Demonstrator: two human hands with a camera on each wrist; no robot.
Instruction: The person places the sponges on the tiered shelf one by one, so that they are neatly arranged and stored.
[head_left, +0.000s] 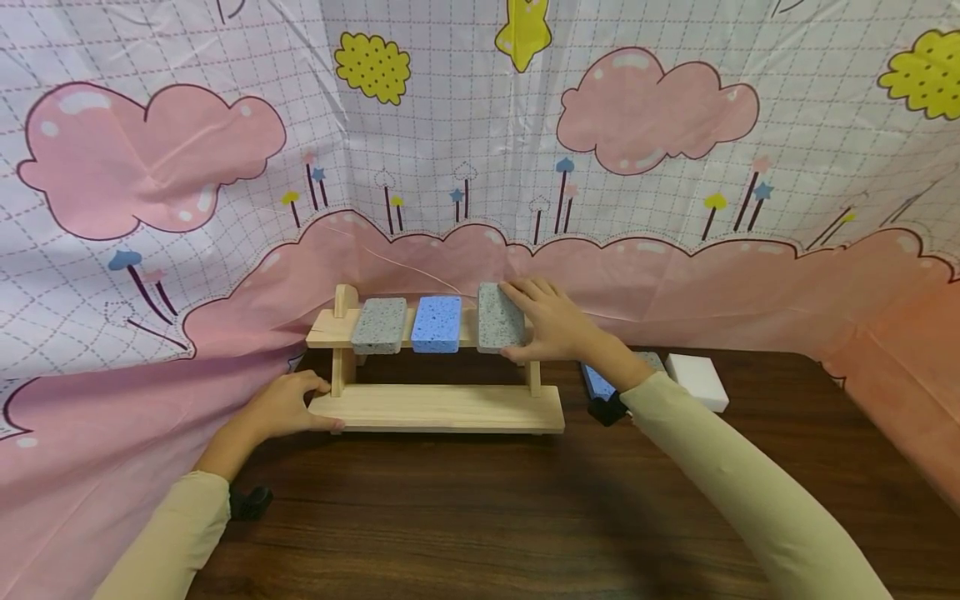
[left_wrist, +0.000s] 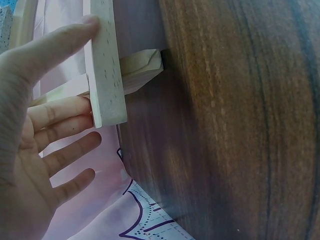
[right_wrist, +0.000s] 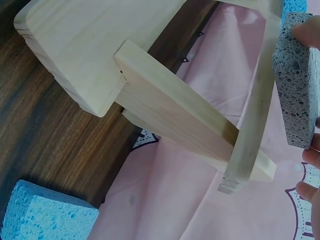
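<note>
A two-tier wooden rack point(head_left: 442, 407) stands on the table. On its upper shelf lie a grey sponge point(head_left: 379, 325) at the left and a blue sponge point(head_left: 437, 323) beside it. My right hand point(head_left: 558, 323) grips another grey sponge point(head_left: 498, 318) between thumb and fingers, at the upper shelf's right part. In the right wrist view that grey sponge point(right_wrist: 295, 85) is beside the shelf board; whether it touches the wood I cannot tell. My left hand point(head_left: 283, 404) holds the lower shelf's left end, its thumb on the front of the board point(left_wrist: 106, 75) and fingers behind.
Right of the rack, partly behind my right wrist, lie a blue sponge point(head_left: 597, 382) and a grey one point(head_left: 650, 360). A white block point(head_left: 697, 382) lies next to them. Patterned cloth point(head_left: 450, 167) rises behind and along both sides of the dark wooden table point(head_left: 465, 517).
</note>
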